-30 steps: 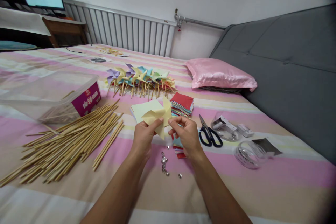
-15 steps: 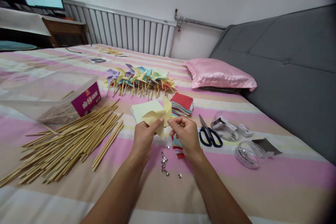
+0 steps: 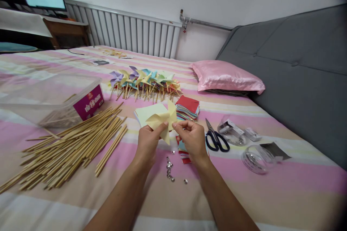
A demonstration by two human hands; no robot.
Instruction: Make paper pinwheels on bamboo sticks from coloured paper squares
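Observation:
A pale yellow paper pinwheel (image 3: 162, 118) with folded blades is held up between my hands. My left hand (image 3: 148, 142) pinches it from the left, thumb over the paper near its middle. My right hand (image 3: 192, 139) is closed at the pinwheel's right blade, thumb and forefinger together on its edge. Whether a pin is between those fingers I cannot make out. Silvery thumbtacks (image 3: 169, 168) lie scattered on the sheet below. Behind the pinwheel rests a stack of pale paper squares (image 3: 151, 110). Part of another coloured paper stack (image 3: 185, 154) shows beneath my right hand.
Wooden sticks (image 3: 76, 148) are heaped at left beside a clear plastic box (image 3: 54, 94). Finished pinwheels (image 3: 143, 81) lie farther back. Red-topped paper squares (image 3: 188, 104), scissors (image 3: 215, 137) and a round clear container (image 3: 256, 159) are at right. A pink pillow (image 3: 227, 75) lies by the grey headboard (image 3: 292, 65).
The pinwheel and both hands have shifted very slightly left. My grip on the paper looks the same, and everything else has stayed in place.

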